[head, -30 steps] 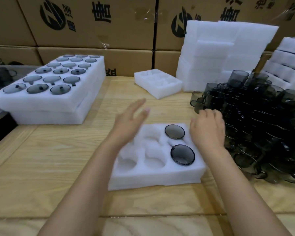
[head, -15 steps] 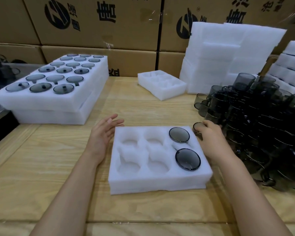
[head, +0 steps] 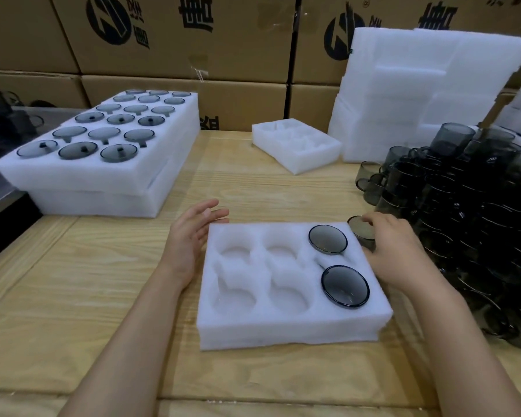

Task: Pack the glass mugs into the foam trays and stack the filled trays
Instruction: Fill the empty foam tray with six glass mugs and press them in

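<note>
Since the earlier frame, left hand (head: pixel 193 239) has dropped beside the foam tray (head: pixel 283 323), fingers spread. Right hand (head: pixel 394 251) now grips a mug (head: pixel 362 233) at the tray's right edge. Mug pile (head: pixel 469 212): frame right.

Tabletop (head: pixel 253 188): pale wood, matt, strong darker grain, seams between planks.
Near foam tray (head: pixel 283 326): white foam, soft matt, slightly fuzzy at the cut pockets and layered along the side wall.
Two seated mugs (head: pixel 345 286): smoky grey glass, glossy, thin bright rims.
Mug pile (head: pixel 463 206) at right: same dark tinted glass, smooth, catching small highlights.
Stacked filled trays (head: pixel 103 188) and upright foam sheets (head: pixel 418 85): same white matt foam.
Cartons (head: pixel 223 40) behind: brown cardboard, dull, black print, strips of shiny clear tape.
Hands: bare skin.
</note>
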### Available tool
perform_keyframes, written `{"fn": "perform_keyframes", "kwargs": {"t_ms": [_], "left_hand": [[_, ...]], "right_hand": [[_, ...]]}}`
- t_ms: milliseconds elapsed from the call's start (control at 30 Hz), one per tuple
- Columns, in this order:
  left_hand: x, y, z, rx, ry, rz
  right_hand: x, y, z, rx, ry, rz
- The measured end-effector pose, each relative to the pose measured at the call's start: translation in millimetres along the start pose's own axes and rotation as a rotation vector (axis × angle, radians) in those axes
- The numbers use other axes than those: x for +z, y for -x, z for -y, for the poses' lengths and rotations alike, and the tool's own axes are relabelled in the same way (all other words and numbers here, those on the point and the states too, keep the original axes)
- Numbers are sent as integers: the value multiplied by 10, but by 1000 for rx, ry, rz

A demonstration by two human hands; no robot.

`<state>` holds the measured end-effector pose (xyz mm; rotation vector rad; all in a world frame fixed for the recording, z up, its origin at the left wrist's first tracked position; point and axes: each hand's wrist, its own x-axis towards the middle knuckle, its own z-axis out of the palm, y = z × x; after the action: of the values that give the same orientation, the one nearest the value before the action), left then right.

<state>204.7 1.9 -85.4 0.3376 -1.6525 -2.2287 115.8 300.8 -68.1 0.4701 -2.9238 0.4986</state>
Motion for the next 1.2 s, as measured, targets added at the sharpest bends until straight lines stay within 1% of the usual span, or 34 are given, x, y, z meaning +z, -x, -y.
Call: {"fn": "perform_keyframes", "kwargs": {"t_ms": [167, 300, 367, 433, 500, 533, 600, 667, 933, 1000, 1100, 1200], "left_hand": [[-8, -14, 19, -8, 9, 28], [13, 6, 42, -16, -23, 148], [19, 18, 44, -32, -71, 193], [16, 14, 37, -47, -97, 208], [18, 5, 28, -61, -90, 209], [25, 0, 28, -70, -73, 208], [53, -9, 39, -80, -52, 203], [75, -14, 51, -71, -62, 189], [91, -17, 61, -47, -59, 184], [99, -13, 58, -48, -59, 182], [99, -2, 43, -55, -65, 184], [108, 7, 31, -62, -64, 181]], "right_hand": [[-122, 0, 83, 103, -11, -18], [-361, 16, 229, 164, -113, -183], [-522, -26, 378, 115, -169, -232], [-641, -78, 601, 8, -269, -187], [-666, -115, 852, -63, -393, -35], [-643, -135, 957, -90, -400, 44], [-548, -176, 1108, -136, -308, 145], [-443, -205, 1190, -154, -255, 181], [-287, -196, 1162, -195, -135, 168], [-263, -175, 1188, -221, -19, 137], [-173, -127, 1242, -319, 200, 80], [-48, -100, 1214, -404, 304, 133]]}}
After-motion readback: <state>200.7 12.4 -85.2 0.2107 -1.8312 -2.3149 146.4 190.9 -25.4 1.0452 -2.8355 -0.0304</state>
